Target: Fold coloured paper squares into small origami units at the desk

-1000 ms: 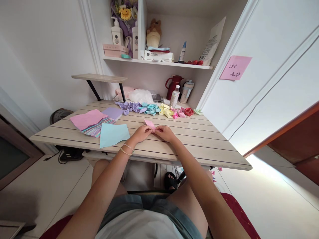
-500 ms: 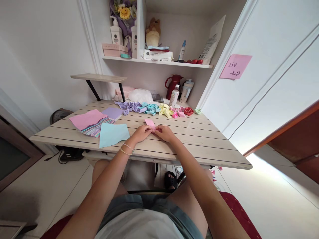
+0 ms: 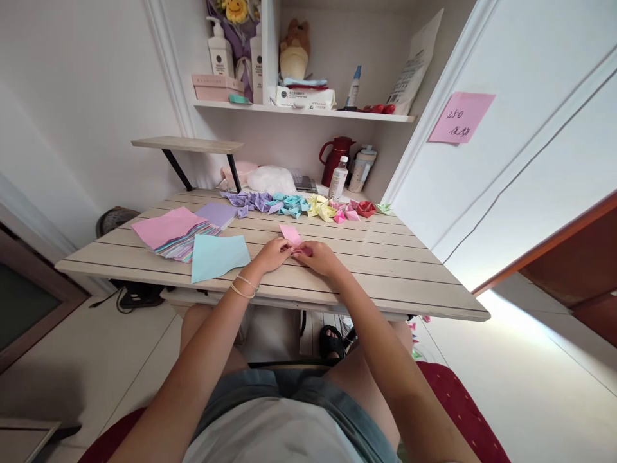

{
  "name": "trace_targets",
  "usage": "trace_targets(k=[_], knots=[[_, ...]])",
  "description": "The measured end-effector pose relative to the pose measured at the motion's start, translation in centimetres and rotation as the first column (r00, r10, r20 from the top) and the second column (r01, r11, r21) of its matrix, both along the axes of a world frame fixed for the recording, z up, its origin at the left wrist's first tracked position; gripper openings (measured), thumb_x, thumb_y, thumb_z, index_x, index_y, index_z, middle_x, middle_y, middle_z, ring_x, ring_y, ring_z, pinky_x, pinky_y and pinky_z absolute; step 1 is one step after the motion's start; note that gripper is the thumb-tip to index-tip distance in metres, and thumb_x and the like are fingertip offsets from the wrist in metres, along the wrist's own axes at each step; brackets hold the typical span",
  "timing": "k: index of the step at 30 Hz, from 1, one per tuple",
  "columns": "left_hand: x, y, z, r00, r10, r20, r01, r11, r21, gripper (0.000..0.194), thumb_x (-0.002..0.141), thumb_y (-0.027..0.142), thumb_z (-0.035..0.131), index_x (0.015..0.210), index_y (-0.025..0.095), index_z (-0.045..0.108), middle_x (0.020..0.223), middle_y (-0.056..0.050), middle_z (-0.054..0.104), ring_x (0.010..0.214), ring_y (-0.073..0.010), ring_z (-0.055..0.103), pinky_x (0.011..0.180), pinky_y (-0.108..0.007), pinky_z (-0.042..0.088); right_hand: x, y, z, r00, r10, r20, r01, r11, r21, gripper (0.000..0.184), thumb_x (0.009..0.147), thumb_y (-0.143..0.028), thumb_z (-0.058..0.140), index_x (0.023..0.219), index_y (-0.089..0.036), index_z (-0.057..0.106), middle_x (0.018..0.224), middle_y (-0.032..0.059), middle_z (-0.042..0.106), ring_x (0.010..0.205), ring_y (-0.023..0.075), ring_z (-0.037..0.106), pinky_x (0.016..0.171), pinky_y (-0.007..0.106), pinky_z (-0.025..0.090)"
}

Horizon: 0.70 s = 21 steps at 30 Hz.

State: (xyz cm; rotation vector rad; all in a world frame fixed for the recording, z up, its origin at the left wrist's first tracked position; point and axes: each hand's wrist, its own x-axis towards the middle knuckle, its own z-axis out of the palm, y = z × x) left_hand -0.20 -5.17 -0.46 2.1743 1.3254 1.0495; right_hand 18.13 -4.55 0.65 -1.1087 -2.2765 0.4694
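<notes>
A small pink paper [image 3: 290, 233], partly folded, is pinched between my two hands just above the middle of the table. My left hand [image 3: 274, 254] grips its left side with fingers closed. From the right, my right hand [image 3: 317, 256] closes its thumb and fingers on the near part of the same paper. One pink flap sticks up beyond the fingertips; the folds under the fingers are hidden. To the left of my left hand lies a light blue sheet [image 3: 220, 257]. Behind the hands runs a row of folded paper pieces [image 3: 291, 204] in purple, blue, yellow, pink and red.
On the table's left lies a stack of coloured paper [image 3: 171, 230], pink on top, beside purple sheets [image 3: 216, 215]. A clear bottle [image 3: 338, 178], a red jug [image 3: 336, 161] and a pale tumbler [image 3: 362, 168] stand at the back. A small raised shelf [image 3: 187, 145] is at the back left.
My right hand's fingers have shifted slightly on the pink paper, and more of a darker pink fold shows beneath them. The view has tilted slightly; the other papers stay in place.
</notes>
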Motion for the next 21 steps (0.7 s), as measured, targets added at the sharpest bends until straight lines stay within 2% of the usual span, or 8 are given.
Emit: trace_targets(k=[7,13,18,21], knots=[[-0.1,0.2,-0.2,0.999,0.022,-0.048,-0.022,1.000,0.013,0.021,0.080,0.030,0.052,0.083,0.017,0.068,0.088,-0.007,0.067,0.082,-0.0191,0.060,0.077,-0.030,0.047,-0.1,0.1,-0.4,0.999,0.005,-0.032,-0.005,1.000,0.016,0.025,0.080,-0.039,0.060,0.095,-0.020,0.069,0.084,0.0057,0.068,0.073,0.0169,0.058,0.065,0.025,0.038],[0.0,0.0,0.1,0.999,-0.010,0.041,0.012,0.999,-0.046,0.023,0.081,0.031,0.051,0.086,0.017,0.068,0.090,-0.006,0.069,0.085,-0.0194,0.061,0.079,-0.030,0.047,-0.2,0.4,-0.6,0.992,-0.031,-0.126,0.030,1.000,-0.005,0.032,0.080,-0.046,0.056,0.086,-0.018,0.070,0.072,0.0034,0.066,0.064,0.0147,0.054,0.060,0.024,0.036],[0.0,0.4,0.1,0.971,0.019,0.239,0.015,0.990,-0.139,0.026,0.083,0.033,0.046,0.084,0.016,0.066,0.083,-0.005,0.069,0.082,-0.0187,0.063,0.077,-0.029,0.048,0.1,0.8,-0.4,0.930,-0.190,-0.314,0.164,0.981,-0.107,0.041,0.077,-0.052,0.052,0.074,-0.014,0.067,0.058,0.0000,0.057,0.056,0.0129,0.048,0.053,0.023,0.034],[0.1,0.6,-0.1,0.926,0.011,0.377,0.067,0.979,-0.192,0.028,0.082,0.037,0.049,0.088,0.016,0.066,0.083,-0.005,0.069,0.079,-0.0175,0.064,0.072,-0.027,0.049,0.2,1.0,-0.4,0.897,-0.225,-0.381,0.155,0.966,-0.205,0.042,0.075,-0.054,0.052,0.073,-0.014,0.066,0.057,0.0009,0.058,0.054,0.0135,0.049,0.051,0.023,0.036]])
